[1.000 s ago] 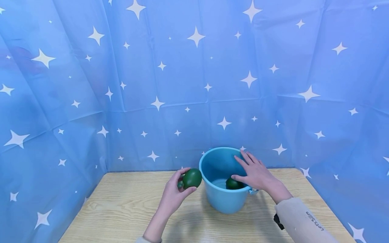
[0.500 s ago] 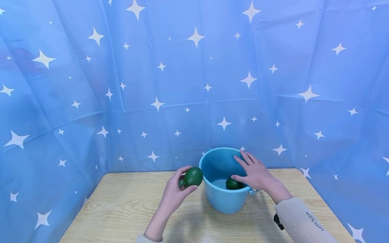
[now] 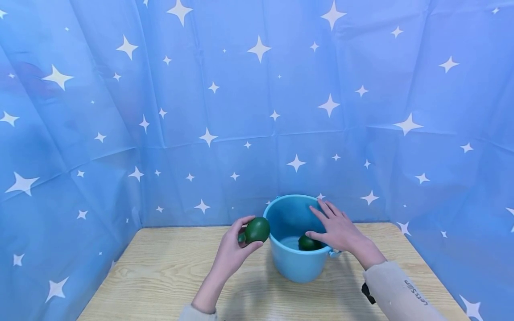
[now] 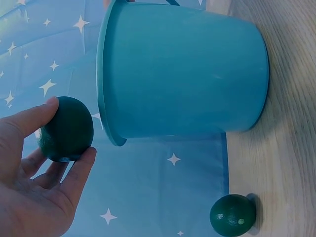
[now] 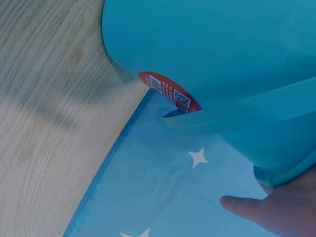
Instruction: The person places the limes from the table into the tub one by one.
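Observation:
My left hand (image 3: 233,254) holds a dark green, egg-shaped fruit (image 3: 257,230), perhaps an avocado or lime, between thumb and fingers. The fruit is level with the left rim of a blue bucket (image 3: 299,267), just outside it. Inside the bucket lies a second green fruit (image 3: 308,243), partly covered by my right thumb. My right hand (image 3: 341,229) rests on the bucket's right rim with fingers spread and fairly straight. One finger (image 5: 242,207) sticks out past the rim in the right wrist view. Another green fruit (image 4: 233,215) stands on the table beyond my left hand.
The pale wooden table (image 3: 160,276) bears the upright bucket near its back edge. A blue curtain with white stars (image 3: 241,111) hangs behind and at both sides. The bucket's handle (image 5: 247,108) hangs down, near a red label (image 5: 170,91).
My left hand has moved slightly up and right with the green fruit, closer to the bucket's rim. My right hand and the bucket have stayed where they were.

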Motion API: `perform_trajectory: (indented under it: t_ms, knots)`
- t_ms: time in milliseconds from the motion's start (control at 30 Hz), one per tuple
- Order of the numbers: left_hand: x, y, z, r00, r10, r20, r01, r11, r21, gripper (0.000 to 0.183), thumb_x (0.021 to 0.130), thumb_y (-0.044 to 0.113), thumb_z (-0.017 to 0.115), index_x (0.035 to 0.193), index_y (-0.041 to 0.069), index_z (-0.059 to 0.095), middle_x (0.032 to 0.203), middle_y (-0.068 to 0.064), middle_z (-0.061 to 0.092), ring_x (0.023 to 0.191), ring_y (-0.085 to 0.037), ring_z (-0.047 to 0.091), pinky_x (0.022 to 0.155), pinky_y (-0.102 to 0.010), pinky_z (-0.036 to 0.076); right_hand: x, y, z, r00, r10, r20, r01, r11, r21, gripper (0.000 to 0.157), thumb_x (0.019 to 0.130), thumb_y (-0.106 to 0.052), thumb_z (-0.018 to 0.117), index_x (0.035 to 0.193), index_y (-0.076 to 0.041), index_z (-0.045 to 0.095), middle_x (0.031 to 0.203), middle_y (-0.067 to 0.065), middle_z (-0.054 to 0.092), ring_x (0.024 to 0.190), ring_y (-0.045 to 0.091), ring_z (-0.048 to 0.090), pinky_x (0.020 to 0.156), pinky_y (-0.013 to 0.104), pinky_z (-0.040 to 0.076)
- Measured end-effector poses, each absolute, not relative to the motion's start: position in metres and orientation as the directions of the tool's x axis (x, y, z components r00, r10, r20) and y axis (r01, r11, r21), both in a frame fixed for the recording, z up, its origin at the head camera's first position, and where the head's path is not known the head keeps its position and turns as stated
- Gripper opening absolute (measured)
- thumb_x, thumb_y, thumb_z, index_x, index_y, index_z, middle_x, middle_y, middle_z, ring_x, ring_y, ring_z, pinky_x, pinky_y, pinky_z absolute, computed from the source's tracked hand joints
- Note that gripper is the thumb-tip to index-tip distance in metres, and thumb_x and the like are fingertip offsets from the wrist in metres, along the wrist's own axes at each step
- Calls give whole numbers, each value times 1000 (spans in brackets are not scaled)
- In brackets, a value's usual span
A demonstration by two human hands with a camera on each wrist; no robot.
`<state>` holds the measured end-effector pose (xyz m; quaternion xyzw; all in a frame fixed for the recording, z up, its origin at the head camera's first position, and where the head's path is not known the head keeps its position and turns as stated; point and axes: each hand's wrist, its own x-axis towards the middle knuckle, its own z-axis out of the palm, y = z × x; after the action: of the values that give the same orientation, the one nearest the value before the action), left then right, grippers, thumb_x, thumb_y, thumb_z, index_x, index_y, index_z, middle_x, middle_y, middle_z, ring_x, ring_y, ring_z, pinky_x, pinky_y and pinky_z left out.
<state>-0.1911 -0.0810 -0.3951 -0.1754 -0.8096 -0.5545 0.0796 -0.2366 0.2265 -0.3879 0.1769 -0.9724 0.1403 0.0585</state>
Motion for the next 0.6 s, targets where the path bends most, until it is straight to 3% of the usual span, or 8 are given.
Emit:
perform_trajectory:
  t_ms: [333, 600]
  knots:
    - [-193, -78, -391, -923, 201, 329, 380, 337, 861, 60, 88, 24, 78, 141, 13, 52, 134, -8, 59, 116, -27, 58, 85, -34, 60, -236, 226, -387, -932, -324, 162, -357, 898, -256, 85, 91, -58, 61, 154, -7, 36, 163, 25, 23, 147, 51, 21, 110, 77, 24]
    - [-194, -75, -388, -922, 193, 336, 385, 366, 847, 60, 87, 24, 78, 140, 16, 53, 133, -6, 60, 115, -25, 58, 76, -23, 55, -237, 227, -388, -932, -325, 163, -358, 899, -252, 85, 91, -58, 61, 154, -8, 36, 163, 25, 23, 147, 51, 21, 110, 76, 25]
